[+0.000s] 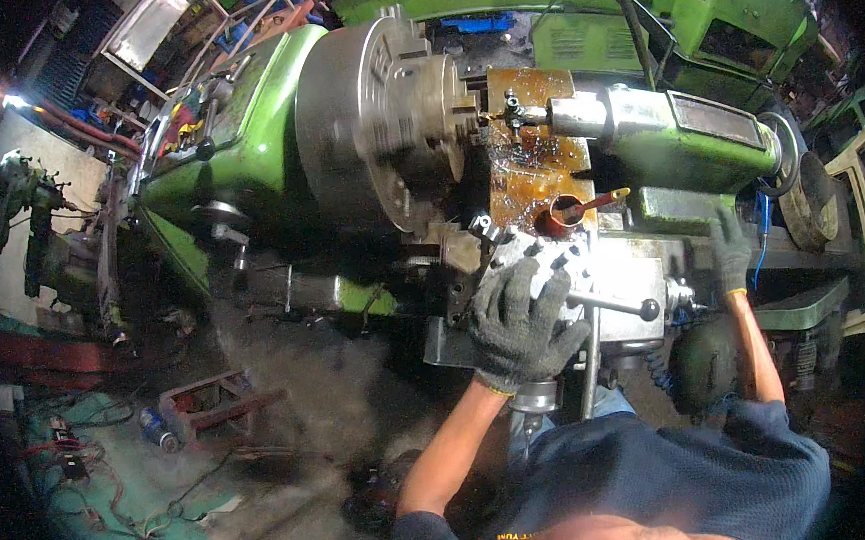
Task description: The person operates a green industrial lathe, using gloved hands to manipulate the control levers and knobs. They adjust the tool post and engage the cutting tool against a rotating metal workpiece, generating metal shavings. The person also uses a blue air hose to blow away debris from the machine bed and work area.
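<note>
Left fingers (522, 286) spread loosely over the tool post (544, 252) beneath them, right fingers (726, 227), grip unclear, near the green tailstock (680, 150).

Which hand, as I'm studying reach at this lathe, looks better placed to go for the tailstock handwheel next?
Probably the right hand: it is nearer the handwheel, on the same side, while the left hand is over the tool post, farther left.

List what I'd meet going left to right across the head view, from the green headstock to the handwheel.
Green headstock → chuck → left hand → lever's ball knob → right hand → handwheel.
</note>
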Tool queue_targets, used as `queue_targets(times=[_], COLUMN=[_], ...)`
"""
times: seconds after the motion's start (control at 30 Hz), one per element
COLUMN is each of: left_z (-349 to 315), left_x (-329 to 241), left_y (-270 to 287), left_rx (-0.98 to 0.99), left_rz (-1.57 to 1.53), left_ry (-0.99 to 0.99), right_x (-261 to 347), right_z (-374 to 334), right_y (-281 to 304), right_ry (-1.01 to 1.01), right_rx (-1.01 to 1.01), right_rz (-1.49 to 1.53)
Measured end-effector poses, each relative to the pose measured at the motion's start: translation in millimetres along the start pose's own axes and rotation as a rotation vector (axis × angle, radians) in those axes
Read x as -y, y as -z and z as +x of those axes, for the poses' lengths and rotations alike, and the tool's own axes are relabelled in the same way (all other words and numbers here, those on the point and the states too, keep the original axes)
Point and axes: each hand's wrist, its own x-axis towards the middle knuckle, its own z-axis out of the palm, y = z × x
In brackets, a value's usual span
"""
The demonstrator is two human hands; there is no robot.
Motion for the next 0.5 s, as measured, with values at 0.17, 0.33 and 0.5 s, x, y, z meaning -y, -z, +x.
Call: queue_targets(times=[0.17, 0.33, 0.5], left_z=[2, 9, 10], left_x=[-2, -5, -11], left_y=[4, 1, 9], left_rx=[0.008, -0.032, -0.014], left_rz=[0.004, 0.019, 0.043], left_ry=[0.004, -0.03, -0.011], right_x=[141, 168, 191], right_z=[-63, -93, -92], right_y=[-1, -20, -4], right_ry=[0.343, 0.473, 0.475], right_rx=[0.128, 0.249, 0.204], right_rz=[0.11, -0.129, -0.017])
